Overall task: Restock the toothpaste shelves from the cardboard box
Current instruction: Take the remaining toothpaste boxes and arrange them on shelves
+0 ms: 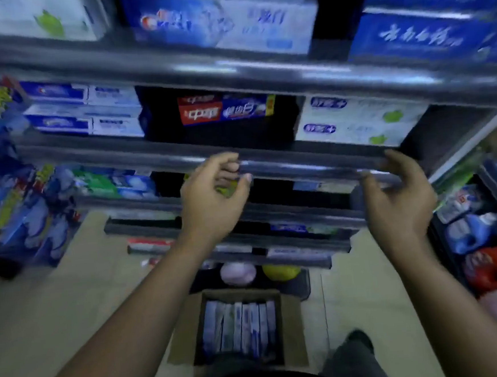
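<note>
Both hands are raised in front of the shelf (299, 166), and neither grip holds a pack. The left hand (215, 197) has its fingers loosely curled with the thumb apart from them. A yellow-green spot shows behind them, but it seems to belong to the lower shelf and not to the grip. The right hand (396, 197) is open, with its fingers up at the metal front rail. I cannot tell whether they touch the rail or are only just beside it.

The cardboard box (292, 327) stands on the floor (57, 307), well below both grips and between the two forearms. Its flaps are open, and the toothpaste packs (240, 328) stand inside on edge in a tight row.

Just above the left grip, a red and blue pack (226, 111) lies alone on the shelf with a dark gap (161, 117) beside it. White and green packs (355, 123) lie above the right grip.

In my judgement, the step in hand is between a placing and the next fetch, and much stock remains in the box. The next move calls for bending down to the box, pinching one pack out of the tight row, and carrying it up over the rail into the gap.
</note>
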`<state>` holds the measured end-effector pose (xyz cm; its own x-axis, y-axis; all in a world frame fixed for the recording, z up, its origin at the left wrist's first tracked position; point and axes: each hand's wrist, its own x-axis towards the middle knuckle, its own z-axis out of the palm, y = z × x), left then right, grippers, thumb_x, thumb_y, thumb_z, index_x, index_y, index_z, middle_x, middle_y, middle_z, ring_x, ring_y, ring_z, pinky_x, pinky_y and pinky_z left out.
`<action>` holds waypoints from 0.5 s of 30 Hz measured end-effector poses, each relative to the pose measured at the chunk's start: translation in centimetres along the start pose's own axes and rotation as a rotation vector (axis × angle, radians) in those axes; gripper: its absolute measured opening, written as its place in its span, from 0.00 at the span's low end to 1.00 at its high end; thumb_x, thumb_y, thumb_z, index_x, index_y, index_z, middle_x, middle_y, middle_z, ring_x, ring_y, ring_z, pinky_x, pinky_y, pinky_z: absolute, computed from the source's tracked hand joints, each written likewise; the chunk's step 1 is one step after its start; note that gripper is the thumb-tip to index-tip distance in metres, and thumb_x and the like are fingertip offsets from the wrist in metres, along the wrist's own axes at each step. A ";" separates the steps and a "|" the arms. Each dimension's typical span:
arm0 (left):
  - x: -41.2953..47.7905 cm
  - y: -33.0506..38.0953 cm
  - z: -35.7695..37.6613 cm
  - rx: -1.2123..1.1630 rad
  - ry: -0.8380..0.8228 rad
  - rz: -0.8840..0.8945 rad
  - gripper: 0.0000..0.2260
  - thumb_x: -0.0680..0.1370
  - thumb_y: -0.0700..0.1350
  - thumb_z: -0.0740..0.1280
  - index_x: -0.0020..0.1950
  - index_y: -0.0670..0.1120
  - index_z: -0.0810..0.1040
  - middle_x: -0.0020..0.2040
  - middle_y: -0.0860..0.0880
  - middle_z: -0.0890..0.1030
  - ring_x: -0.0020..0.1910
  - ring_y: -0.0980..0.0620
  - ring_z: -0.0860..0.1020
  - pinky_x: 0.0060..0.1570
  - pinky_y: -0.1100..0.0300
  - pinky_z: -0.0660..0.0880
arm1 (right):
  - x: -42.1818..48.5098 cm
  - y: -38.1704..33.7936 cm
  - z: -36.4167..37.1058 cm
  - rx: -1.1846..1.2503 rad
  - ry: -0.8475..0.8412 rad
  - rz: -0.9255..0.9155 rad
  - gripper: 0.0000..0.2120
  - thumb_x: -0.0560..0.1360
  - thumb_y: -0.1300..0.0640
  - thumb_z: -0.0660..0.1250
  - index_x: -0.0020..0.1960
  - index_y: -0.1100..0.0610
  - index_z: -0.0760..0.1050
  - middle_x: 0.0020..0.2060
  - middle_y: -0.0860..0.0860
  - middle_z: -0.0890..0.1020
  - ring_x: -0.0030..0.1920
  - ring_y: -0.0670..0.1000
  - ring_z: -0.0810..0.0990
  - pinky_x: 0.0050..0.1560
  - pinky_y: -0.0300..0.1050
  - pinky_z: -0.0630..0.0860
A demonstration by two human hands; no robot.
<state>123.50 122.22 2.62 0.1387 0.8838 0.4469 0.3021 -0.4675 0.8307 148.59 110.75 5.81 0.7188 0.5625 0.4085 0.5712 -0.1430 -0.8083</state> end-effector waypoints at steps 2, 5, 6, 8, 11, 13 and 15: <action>-3.1 -3.8 -2.9 -0.034 0.020 -0.160 0.13 0.76 0.53 0.73 0.57 0.67 0.77 0.47 0.60 0.83 0.47 0.57 0.83 0.47 0.66 0.78 | -3.8 0.5 1.2 -0.020 -0.102 0.047 0.16 0.76 0.52 0.72 0.63 0.51 0.78 0.45 0.41 0.81 0.37 0.39 0.79 0.44 0.34 0.74; -8.8 -10.3 -5.3 -0.046 0.032 -0.473 0.11 0.73 0.53 0.72 0.53 0.64 0.80 0.41 0.59 0.84 0.42 0.59 0.83 0.46 0.59 0.81 | -9.6 3.1 3.8 -0.088 -0.350 0.167 0.15 0.77 0.57 0.72 0.63 0.53 0.78 0.47 0.45 0.83 0.36 0.48 0.84 0.41 0.48 0.80; -10.9 -12.3 -5.6 -0.026 0.024 -0.553 0.10 0.73 0.50 0.72 0.53 0.61 0.81 0.40 0.59 0.84 0.41 0.59 0.83 0.47 0.57 0.81 | -11.5 4.3 4.8 -0.114 -0.429 0.216 0.15 0.77 0.58 0.73 0.63 0.52 0.78 0.47 0.46 0.84 0.36 0.52 0.84 0.42 0.53 0.81; -15.4 -15.9 -5.3 0.005 -0.013 -0.720 0.10 0.72 0.45 0.72 0.52 0.53 0.81 0.38 0.56 0.84 0.41 0.56 0.83 0.49 0.52 0.81 | -15.2 7.6 7.1 -0.152 -0.583 0.354 0.13 0.76 0.59 0.74 0.58 0.50 0.79 0.43 0.46 0.85 0.35 0.54 0.85 0.40 0.54 0.81; -22.5 -21.5 -2.8 0.016 -0.107 -0.973 0.09 0.73 0.40 0.74 0.52 0.45 0.80 0.41 0.50 0.82 0.42 0.46 0.80 0.51 0.52 0.79 | -20.2 14.7 11.0 -0.156 -0.798 0.633 0.12 0.75 0.67 0.74 0.57 0.57 0.81 0.36 0.53 0.85 0.31 0.55 0.84 0.31 0.46 0.77; -27.2 -25.3 -0.3 0.052 -0.172 -1.107 0.10 0.74 0.35 0.75 0.54 0.40 0.81 0.43 0.46 0.82 0.43 0.47 0.80 0.50 0.54 0.76 | -23.2 19.8 13.8 -0.179 -0.932 0.807 0.11 0.74 0.69 0.74 0.56 0.63 0.81 0.36 0.60 0.84 0.31 0.58 0.82 0.30 0.46 0.76; -31.4 -29.3 2.6 0.147 -0.305 -1.193 0.11 0.76 0.37 0.74 0.58 0.40 0.81 0.49 0.44 0.83 0.46 0.47 0.81 0.52 0.52 0.77 | -26.1 24.7 16.8 -0.213 -1.023 0.942 0.09 0.74 0.67 0.75 0.53 0.62 0.81 0.39 0.61 0.84 0.33 0.59 0.81 0.35 0.50 0.77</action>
<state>112.74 108.19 -36.60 -0.0880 0.7328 -0.6747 0.4904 0.6214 0.6110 137.25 106.23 -31.98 0.3104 0.5102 -0.8021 0.1579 -0.8597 -0.4857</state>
